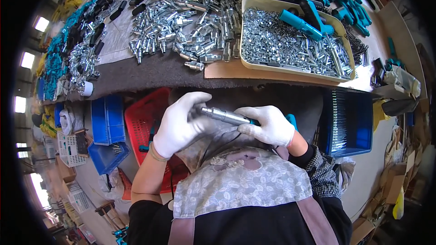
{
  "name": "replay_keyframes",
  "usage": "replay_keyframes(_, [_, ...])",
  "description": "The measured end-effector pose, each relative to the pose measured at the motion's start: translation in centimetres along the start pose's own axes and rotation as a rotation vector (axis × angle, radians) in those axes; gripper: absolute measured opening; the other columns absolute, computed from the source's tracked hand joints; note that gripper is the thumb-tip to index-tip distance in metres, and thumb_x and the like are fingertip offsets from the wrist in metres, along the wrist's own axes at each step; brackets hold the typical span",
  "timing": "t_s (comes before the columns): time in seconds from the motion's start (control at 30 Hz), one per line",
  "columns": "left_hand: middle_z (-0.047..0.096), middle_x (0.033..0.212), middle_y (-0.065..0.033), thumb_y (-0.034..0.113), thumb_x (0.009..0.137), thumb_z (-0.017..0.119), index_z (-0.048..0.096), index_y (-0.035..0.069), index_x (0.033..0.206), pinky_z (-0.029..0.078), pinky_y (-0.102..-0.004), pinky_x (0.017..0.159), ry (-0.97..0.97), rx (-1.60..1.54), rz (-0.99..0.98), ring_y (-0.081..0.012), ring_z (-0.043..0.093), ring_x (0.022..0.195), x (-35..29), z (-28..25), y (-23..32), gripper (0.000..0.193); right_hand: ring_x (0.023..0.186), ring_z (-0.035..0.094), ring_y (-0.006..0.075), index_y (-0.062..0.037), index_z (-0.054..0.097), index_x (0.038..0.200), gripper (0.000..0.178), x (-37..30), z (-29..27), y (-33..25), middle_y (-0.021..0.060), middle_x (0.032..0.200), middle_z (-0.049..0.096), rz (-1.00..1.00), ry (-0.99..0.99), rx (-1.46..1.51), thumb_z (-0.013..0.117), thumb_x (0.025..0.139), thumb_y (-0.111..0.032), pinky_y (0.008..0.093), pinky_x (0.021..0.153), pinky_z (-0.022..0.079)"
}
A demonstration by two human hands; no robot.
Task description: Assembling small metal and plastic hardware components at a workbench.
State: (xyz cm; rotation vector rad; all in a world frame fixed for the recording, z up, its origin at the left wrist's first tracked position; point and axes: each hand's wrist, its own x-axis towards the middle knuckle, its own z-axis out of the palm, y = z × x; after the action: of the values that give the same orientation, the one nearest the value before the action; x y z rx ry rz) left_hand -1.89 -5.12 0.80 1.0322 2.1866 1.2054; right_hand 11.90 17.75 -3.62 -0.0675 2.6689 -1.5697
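In front of my apron, my right hand (pixel 268 125), in a white glove, is closed around the rear of a tool with a silver metal barrel (pixel 227 116). Teal and dark parts of its body show beside the fingers, but most of the handle is hidden. The barrel points left, tilted slightly up. My left hand (pixel 175 124), also gloved, curves about the barrel's narrow tip with fingers apart; its lower fingers are smeared by motion. I cannot make out any small part in it.
Metal fittings (pixel 195 29) lie heaped on the table. A cream tray (pixel 243 41) of small metal pieces holds a teal and black tool (pixel 302 23). Below the table edge stand a red crate (pixel 136 118) and blue bins (pixel 107 120), (pixel 363 122) at both sides.
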Motion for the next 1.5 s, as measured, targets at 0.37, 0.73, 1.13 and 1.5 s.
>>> replay_keyframes(0.37, [0.066,0.099,-0.0127,0.009,0.089,0.068,0.068,0.001,0.113,0.053,-0.0331,0.082,-0.106,-0.051,0.01,-0.022,0.066,0.085,0.4,0.4,-0.2,0.026,0.083,0.069,0.0371,-0.0096,0.067,0.117,0.041,0.1,0.2,0.3,0.0184,0.089,0.07,-0.018,-0.007,-0.125,0.068,0.087,-0.037,0.043,0.074,0.054])
replay_keyframes(0.73, [0.065,0.11,-0.0149,-0.003,0.073,0.066,0.07,0.004,0.095,0.052,-0.036,0.088,-0.113,-0.048,0.061,-0.0318,0.064,0.103,0.6,1.0,0.1,0.024,0.084,0.068,0.0375,-0.0083,0.067,0.117,0.041,0.2,0.4,0.7,0.0184,0.091,0.07,-0.041,-0.012,-0.145,0.069,0.087,-0.036,0.043,0.074,0.054])
replay_keyframes(1.13, [0.062,0.121,-0.0197,0.023,0.069,0.083,0.046,0.005,0.143,0.048,-0.0422,0.098,-0.293,0.245,0.24,-0.036,0.06,0.113,2.0,2.9,-1.7,0.085,0.11,0.056,0.0232,-0.0134,0.056,0.113,0.027,0.7,3.2,2.8,0.0056,0.117,0.058,-0.214,0.458,1.637,0.07,0.093,-0.024,0.0496,0.113,0.035])
replay_keyframes(1.5, [0.062,0.122,-0.0144,0.015,0.079,0.073,0.038,0.0,0.148,0.048,-0.0318,0.096,-0.5,-0.294,-0.206,-0.0222,0.062,0.106,2.3,5.3,-7.2,0.078,0.1,0.061,0.0334,-0.0097,0.062,0.11,0.016,5.2,10.4,28.5,0.0163,0.104,0.065,0.617,0.763,1.605,0.054,0.097,-0.016,0.0513,0.103,0.044])
